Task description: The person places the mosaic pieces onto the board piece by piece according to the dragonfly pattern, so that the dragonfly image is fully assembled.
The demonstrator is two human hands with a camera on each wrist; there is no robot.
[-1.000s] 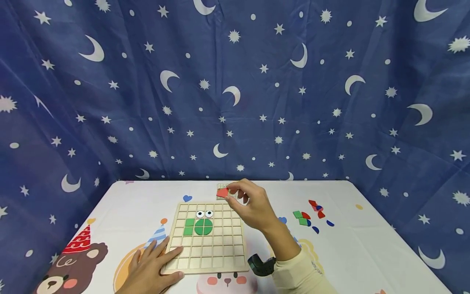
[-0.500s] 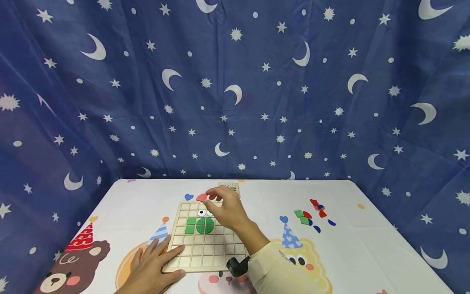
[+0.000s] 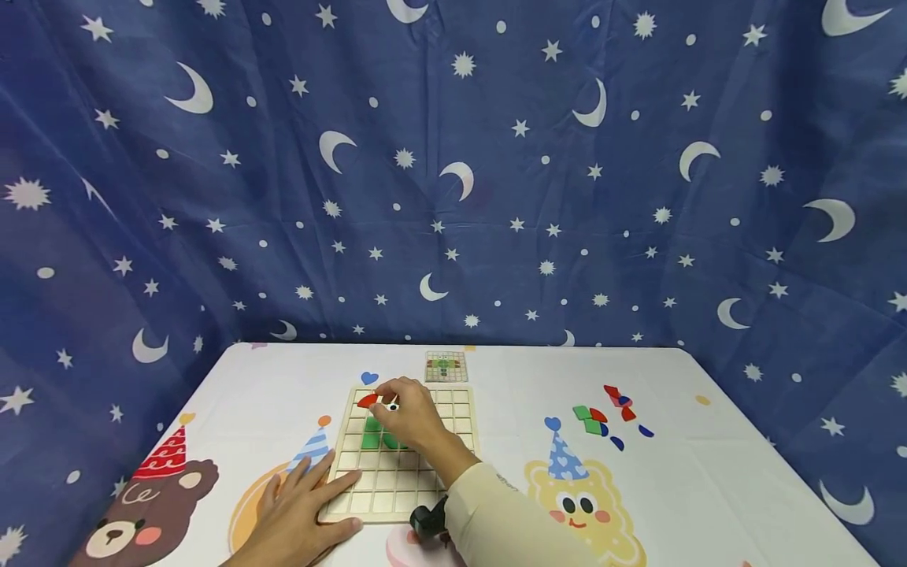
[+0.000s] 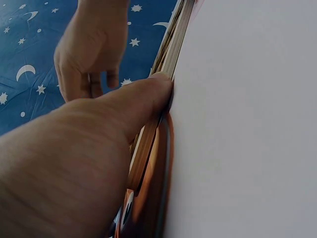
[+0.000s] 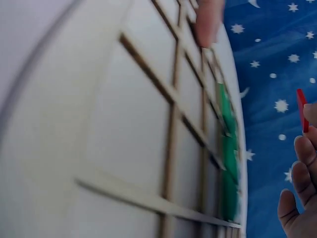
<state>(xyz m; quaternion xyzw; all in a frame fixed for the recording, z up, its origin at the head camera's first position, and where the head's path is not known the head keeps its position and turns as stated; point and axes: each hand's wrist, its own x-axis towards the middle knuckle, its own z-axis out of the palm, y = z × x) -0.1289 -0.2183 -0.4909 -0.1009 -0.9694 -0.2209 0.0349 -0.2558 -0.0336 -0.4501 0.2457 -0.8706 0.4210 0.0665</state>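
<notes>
A pale wooden grid board lies on the table. Over its far left part, my right hand pinches a red quarter-circle tile between thumb and fingertips; the right wrist view shows the tile edge-on, above the board. Green square tiles sit in the grid, beside rounded green tiles partly covered by that hand. One googly-eye piece peeks out behind the fingers. My left hand rests, fingers spread, on the board's near left corner, its thumb against the edge.
Behind the board lies a small pattern card. To the right are scattered loose tiles: green ones, red ones and blue half-rounds. A starry blue curtain hangs beyond the table.
My right hand has carried the red tile left and nearer, from in front of the card to over the board's far left part. The card is uncovered now. My left hand stays put.
</notes>
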